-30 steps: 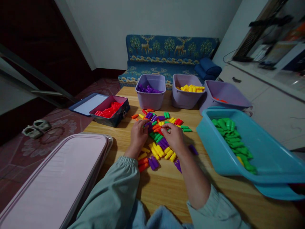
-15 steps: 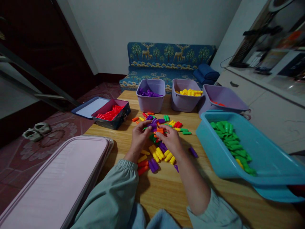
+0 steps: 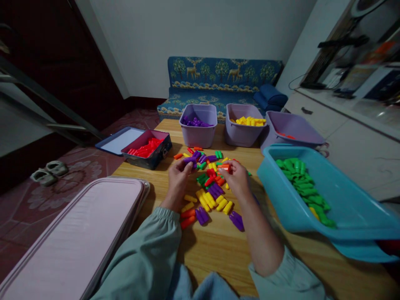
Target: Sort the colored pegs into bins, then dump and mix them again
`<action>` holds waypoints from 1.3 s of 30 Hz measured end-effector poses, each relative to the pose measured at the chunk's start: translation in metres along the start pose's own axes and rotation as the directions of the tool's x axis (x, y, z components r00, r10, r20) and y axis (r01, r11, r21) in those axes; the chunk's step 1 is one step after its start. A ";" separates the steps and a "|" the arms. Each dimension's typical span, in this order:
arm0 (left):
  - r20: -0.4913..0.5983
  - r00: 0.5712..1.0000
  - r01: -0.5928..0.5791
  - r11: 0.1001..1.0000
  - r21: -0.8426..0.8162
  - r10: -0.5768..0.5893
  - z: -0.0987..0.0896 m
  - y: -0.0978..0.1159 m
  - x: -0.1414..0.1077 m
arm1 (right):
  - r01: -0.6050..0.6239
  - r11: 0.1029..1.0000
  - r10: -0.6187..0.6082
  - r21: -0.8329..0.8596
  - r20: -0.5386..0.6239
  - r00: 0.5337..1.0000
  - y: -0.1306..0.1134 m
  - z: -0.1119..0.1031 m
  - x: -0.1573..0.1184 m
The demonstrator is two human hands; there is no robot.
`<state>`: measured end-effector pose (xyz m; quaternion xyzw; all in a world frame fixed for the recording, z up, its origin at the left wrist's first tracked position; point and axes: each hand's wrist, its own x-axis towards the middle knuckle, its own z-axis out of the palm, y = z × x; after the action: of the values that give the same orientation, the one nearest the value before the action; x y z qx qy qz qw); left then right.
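My left hand (image 3: 178, 180) pinches a purple piece (image 3: 190, 161) over the left side of a loose pile. Between the thumb and fingers of my right hand (image 3: 236, 178) is an orange piece (image 3: 224, 167), held above the pile's right side. Below and between the hands, small plastic pieces lie on the wooden table (image 3: 206, 250): yellow pieces (image 3: 204, 199), a purple pair (image 3: 202, 216), orange-red pieces (image 3: 188, 218), green pieces (image 3: 202, 180) and another purple pair (image 3: 236, 221) near my right forearm.
A tin with red pieces (image 3: 146, 149) stands at left, beside a pink lid (image 3: 78, 233). Behind are tubs with purple (image 3: 198, 133) and yellow pieces (image 3: 243, 135), and a third tub (image 3: 293, 125). A teal tub (image 3: 281, 204) holding green pieces is at right.
My hands have moved apart, the left slightly left with the purple piece, the right to the right with the orange piece. More of the pile between them now shows.
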<state>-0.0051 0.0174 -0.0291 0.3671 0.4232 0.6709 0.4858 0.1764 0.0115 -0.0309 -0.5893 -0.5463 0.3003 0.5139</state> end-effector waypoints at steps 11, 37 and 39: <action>0.276 0.960 0.005 0.990 0.142 -0.045 0.008 -0.001 -0.008 | 0.316 0.937 -0.291 -0.146 0.171 0.941 -0.028 0.004 -0.008; 0.773 0.602 -0.746 0.206 0.634 -0.198 0.024 0.023 -0.042 | 0.036 0.998 -0.037 -0.047 -0.023 0.999 0.016 0.000 0.009; 0.752 0.627 -0.733 0.171 0.658 -0.204 0.026 0.021 -0.044 | 0.028 0.996 -0.031 -0.082 -0.026 0.999 0.014 0.000 0.008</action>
<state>0.0223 -0.0226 -0.0036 0.8820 0.4317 0.1417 0.1251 0.1829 0.0204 -0.0424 -0.6056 -0.5598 0.2623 0.5012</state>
